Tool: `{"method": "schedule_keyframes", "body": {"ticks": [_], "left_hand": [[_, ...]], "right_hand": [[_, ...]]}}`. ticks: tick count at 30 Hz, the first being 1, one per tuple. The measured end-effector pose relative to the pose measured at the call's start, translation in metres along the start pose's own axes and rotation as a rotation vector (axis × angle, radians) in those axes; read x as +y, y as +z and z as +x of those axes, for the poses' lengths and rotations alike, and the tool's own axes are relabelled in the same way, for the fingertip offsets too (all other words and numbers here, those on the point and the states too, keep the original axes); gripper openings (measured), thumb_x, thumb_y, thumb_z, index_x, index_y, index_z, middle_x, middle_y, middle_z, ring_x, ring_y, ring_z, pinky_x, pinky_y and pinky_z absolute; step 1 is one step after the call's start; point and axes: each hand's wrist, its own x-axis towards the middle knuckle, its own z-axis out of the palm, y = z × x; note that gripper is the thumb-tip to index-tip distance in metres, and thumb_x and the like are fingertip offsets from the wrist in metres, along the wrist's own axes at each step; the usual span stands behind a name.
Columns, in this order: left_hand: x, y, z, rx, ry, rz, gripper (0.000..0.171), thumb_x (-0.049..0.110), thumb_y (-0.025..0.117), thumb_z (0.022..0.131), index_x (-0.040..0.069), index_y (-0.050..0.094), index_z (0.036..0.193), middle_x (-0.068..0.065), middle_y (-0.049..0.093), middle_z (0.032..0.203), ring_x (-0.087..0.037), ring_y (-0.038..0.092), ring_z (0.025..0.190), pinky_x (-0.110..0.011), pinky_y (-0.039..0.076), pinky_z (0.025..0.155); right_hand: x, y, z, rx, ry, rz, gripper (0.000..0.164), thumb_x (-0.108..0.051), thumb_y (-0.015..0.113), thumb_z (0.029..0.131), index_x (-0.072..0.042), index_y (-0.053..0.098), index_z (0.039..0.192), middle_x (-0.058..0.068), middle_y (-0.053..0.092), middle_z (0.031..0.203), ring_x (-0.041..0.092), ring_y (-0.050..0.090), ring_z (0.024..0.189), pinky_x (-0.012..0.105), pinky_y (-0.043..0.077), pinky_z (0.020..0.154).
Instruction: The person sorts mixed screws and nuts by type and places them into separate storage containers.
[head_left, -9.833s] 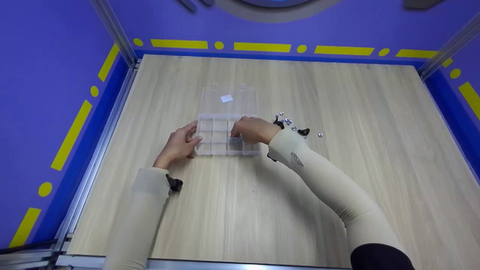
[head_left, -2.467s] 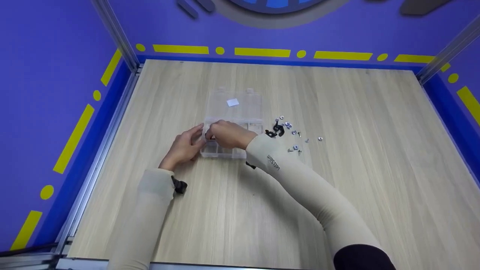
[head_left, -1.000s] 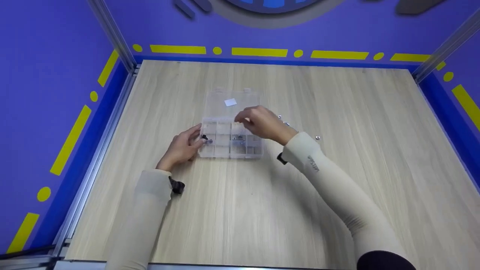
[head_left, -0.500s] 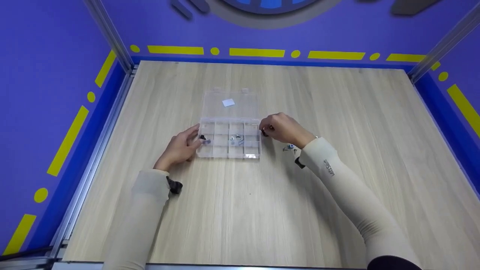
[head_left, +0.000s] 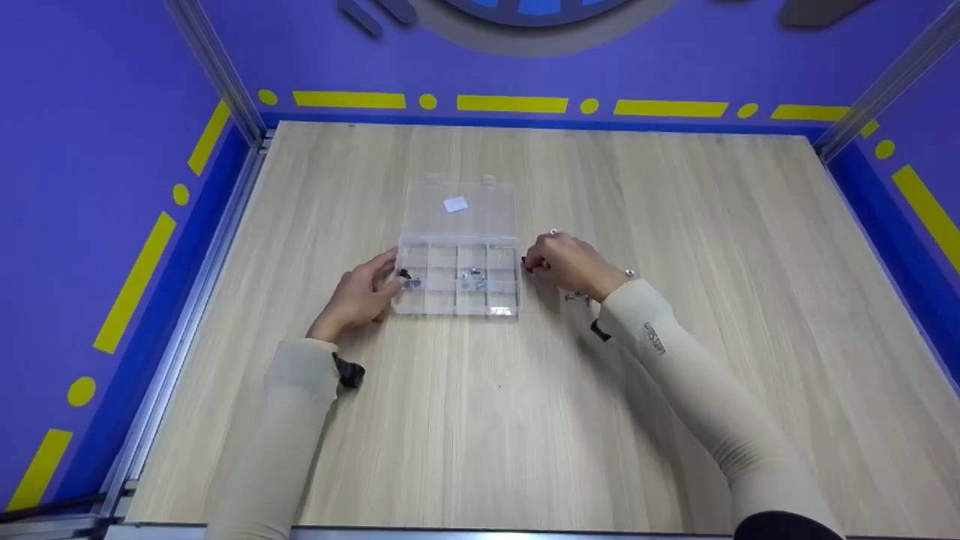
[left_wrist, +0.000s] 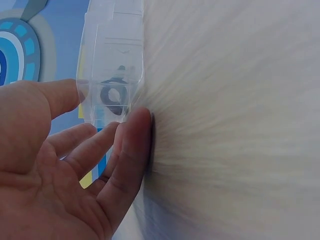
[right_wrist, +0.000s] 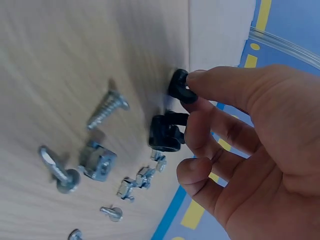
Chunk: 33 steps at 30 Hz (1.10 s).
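Observation:
A clear compartment box (head_left: 442, 313) lies on the table with its lid (head_left: 487, 214) folded back. My left hand (head_left: 358, 296) holds its left side, thumb over the rim and fingers along the outer wall. Inside the left middle compartment is a black looped clip (left_wrist: 114, 96); small metal pieces (head_left: 472, 279) lie in another compartment. Just right of the box, my right hand (head_left: 574, 264) pinches a second black looped clip (right_wrist: 179, 87) between thumb and index finger, close over the table. Another black clip (right_wrist: 162, 134) sits by the curled fingers.
Loose screws (right_wrist: 107, 110) and cage nuts (right_wrist: 100, 162) lie on the table (head_left: 480, 435) under and around my right wrist. A small white label (head_left: 455, 204) shows on the lid. Blue walls (head_left: 675, 67) with metal posts enclose the table.
My right hand has left the box's left compartment and moved right to the loose parts, where it now pinches a black clip. The left hand keeps its place at the box.

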Motion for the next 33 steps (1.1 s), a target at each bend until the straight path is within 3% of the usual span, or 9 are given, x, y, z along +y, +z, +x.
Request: {"method": "schedule_keyframes", "body": {"ticks": [4, 12, 19, 26, 33], "left_hand": [[0.001, 0.0, -0.001, 0.005, -0.012, 0.001, 0.064, 0.029, 0.06, 0.105, 0.015, 0.034, 0.162, -0.01, 0.05, 0.155, -0.015, 0.057, 0.049, -0.025, 0.048, 0.05], [0.0, 0.001, -0.001, 0.012, -0.007, -0.006, 0.064, 0.029, 0.06, 0.105, 0.016, 0.034, 0.162, -0.009, 0.05, 0.155, -0.017, 0.058, 0.05, -0.024, 0.047, 0.049], [0.0, 0.001, 0.0, 0.013, 0.008, -0.006, 0.064, 0.028, 0.06, 0.105, 0.014, 0.034, 0.162, -0.013, 0.049, 0.155, -0.016, 0.057, 0.048, -0.024, 0.047, 0.048], [0.0, 0.0, 0.0, 0.01, -0.011, -0.013, 0.064, 0.029, 0.06, 0.105, 0.016, 0.034, 0.162, -0.005, 0.051, 0.155, -0.017, 0.058, 0.05, -0.026, 0.05, 0.049], [0.001, 0.0, 0.0, 0.013, -0.014, -0.002, 0.063, 0.029, 0.06, 0.105, 0.016, 0.034, 0.162, -0.006, 0.05, 0.155, -0.016, 0.057, 0.05, -0.026, 0.049, 0.049]], "right_hand": [[0.0, 0.003, -0.002, 0.023, 0.016, -0.017, 0.012, 0.001, 0.071, 0.095, -0.004, 0.08, 0.101, 0.01, 0.073, 0.102, 0.026, 0.065, 0.094, 0.043, 0.056, 0.08], [0.0, 0.01, -0.005, 0.033, 0.049, -0.029, 0.012, 0.0, 0.066, 0.098, -0.004, 0.073, 0.089, 0.011, 0.064, 0.093, 0.025, 0.057, 0.082, 0.043, 0.052, 0.071], [0.002, 0.011, -0.004, 0.042, 0.035, -0.016, 0.013, 0.001, 0.067, 0.096, -0.003, 0.07, 0.084, 0.01, 0.061, 0.088, 0.025, 0.053, 0.078, 0.041, 0.048, 0.066], [0.003, 0.012, -0.003, 0.06, 0.029, -0.026, 0.012, 0.003, 0.068, 0.094, -0.003, 0.071, 0.084, 0.011, 0.062, 0.088, 0.026, 0.056, 0.078, 0.044, 0.051, 0.067], [0.001, 0.011, -0.001, 0.045, 0.035, -0.036, 0.012, 0.006, 0.067, 0.092, -0.003, 0.069, 0.084, 0.012, 0.061, 0.088, 0.025, 0.054, 0.076, 0.042, 0.049, 0.065]]}}
